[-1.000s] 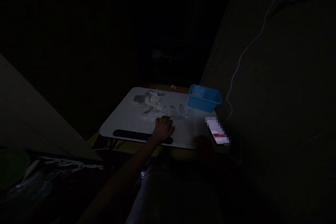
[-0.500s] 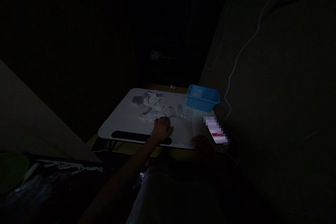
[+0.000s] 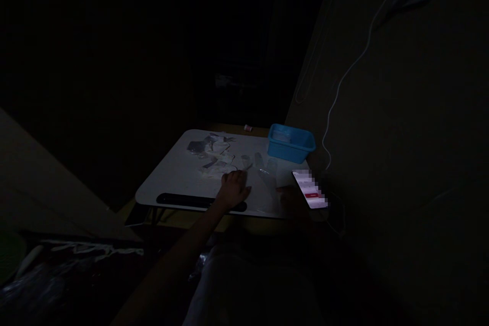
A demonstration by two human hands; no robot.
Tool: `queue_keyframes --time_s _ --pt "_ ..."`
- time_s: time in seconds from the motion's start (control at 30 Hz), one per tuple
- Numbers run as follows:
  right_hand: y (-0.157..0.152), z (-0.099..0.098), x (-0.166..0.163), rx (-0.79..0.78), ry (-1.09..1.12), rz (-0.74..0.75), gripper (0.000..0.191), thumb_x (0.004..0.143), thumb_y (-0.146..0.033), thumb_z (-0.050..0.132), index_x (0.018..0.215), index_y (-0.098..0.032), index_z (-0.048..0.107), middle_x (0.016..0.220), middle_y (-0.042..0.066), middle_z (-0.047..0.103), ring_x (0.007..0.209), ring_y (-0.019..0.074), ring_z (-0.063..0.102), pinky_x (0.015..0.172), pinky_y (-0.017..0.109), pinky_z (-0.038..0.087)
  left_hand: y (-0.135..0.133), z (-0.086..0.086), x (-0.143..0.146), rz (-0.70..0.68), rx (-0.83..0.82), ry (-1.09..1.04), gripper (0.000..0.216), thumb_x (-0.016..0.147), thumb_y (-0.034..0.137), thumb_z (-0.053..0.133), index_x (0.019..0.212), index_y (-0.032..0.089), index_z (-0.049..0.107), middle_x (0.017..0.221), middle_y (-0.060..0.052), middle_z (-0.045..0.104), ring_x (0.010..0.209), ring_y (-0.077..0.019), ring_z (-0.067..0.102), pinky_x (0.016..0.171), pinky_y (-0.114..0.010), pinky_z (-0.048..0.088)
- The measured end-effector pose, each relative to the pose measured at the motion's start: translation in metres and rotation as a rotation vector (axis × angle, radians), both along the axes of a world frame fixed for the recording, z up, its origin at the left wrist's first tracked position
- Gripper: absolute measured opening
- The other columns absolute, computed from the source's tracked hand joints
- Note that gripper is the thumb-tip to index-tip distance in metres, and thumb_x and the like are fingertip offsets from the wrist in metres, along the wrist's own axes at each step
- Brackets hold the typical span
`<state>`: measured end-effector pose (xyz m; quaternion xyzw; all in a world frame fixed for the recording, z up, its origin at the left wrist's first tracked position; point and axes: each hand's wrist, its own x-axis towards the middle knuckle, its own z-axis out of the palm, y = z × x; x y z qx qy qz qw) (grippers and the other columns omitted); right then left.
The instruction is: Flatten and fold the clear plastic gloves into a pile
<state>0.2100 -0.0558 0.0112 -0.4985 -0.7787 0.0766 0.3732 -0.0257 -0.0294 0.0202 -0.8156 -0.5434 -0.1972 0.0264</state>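
The room is very dark. My left hand (image 3: pixel 234 188) rests on a small white table (image 3: pixel 171 178), fingers curled, beside a clear plastic glove (image 3: pixel 265 175) that lies flat on the top. My right hand (image 3: pixel 293 202) is a dim shape at the table's near right edge, close to the glove's cuff and a lit phone (image 3: pixel 310 192); its fingers are too dark to read. Crumpled clear plastic pieces (image 3: pixel 214 155) lie just beyond my left hand.
A blue plastic tub (image 3: pixel 290 142) stands at the table's far right corner. A white cable (image 3: pixel 344 76) hangs down the wall on the right. A black slot (image 3: pixel 198 199) runs along the table's near edge. Dim clutter lies on the floor at left.
My right hand has crept up onto the table edge toward the glove and phone. The view has drifted slightly right. My left hand has stayed in place.
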Motion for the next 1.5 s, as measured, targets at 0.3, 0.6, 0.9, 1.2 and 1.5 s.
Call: queue_keyframes --time_s 0.3,0.6,0.9,1.2,1.5 --pt "0.078 0.026 -0.079 -0.429 0.329 -0.133 0.057 0.073 -0.030 0.050 0.127 -0.018 0.034 0.073 0.000 0.062 0.064 0.0143 0.058 0.060 0.025 0.045 -0.002 -0.001 0.000 -0.087 0.010 0.036 0.053 0.080 0.040 0.043 0.128 0.019 0.035 0.129 -0.011 0.044 0.117 -0.0283 0.034 0.094 -0.048 0.022" --pt "0.105 0.024 -0.092 -0.357 0.183 -0.208 0.059 0.063 -0.008 0.050 0.121 -0.013 0.042 0.070 -0.001 0.062 0.065 0.0134 0.058 0.063 0.022 0.045 -0.001 0.002 -0.001 -0.120 -0.002 -0.039 0.047 0.082 0.039 0.041 0.125 0.022 0.038 0.128 -0.008 0.045 0.116 -0.0242 0.037 0.093 -0.042 0.026" --pt "0.105 0.029 -0.089 -0.378 -0.074 -0.316 0.035 0.073 -0.026 0.052 0.107 -0.017 0.056 0.083 0.004 0.067 0.077 0.0168 0.061 0.070 0.025 0.045 0.002 0.005 -0.001 0.106 -0.036 -0.121 0.025 0.081 0.028 0.041 0.099 0.018 0.054 0.103 -0.009 0.058 0.102 -0.0239 0.046 0.086 -0.041 0.030" --pt "0.109 0.034 -0.088 -0.363 -0.177 -0.269 0.041 0.072 -0.017 0.053 0.113 -0.017 0.053 0.087 0.003 0.067 0.078 0.0144 0.061 0.069 0.021 0.045 0.001 0.002 -0.001 0.040 -0.011 -0.056 0.023 0.080 0.031 0.043 0.095 0.020 0.057 0.109 -0.009 0.055 0.105 -0.0244 0.043 0.087 -0.042 0.028" --pt "0.112 0.031 -0.081 -0.349 -0.219 -0.299 0.034 0.075 -0.019 0.051 0.108 -0.019 0.057 0.090 0.003 0.067 0.084 0.0163 0.061 0.073 0.024 0.045 -0.001 0.003 -0.002 0.008 -0.002 -0.047 0.021 0.080 0.031 0.044 0.089 0.019 0.058 0.111 -0.009 0.055 0.106 -0.0247 0.043 0.087 -0.042 0.030"
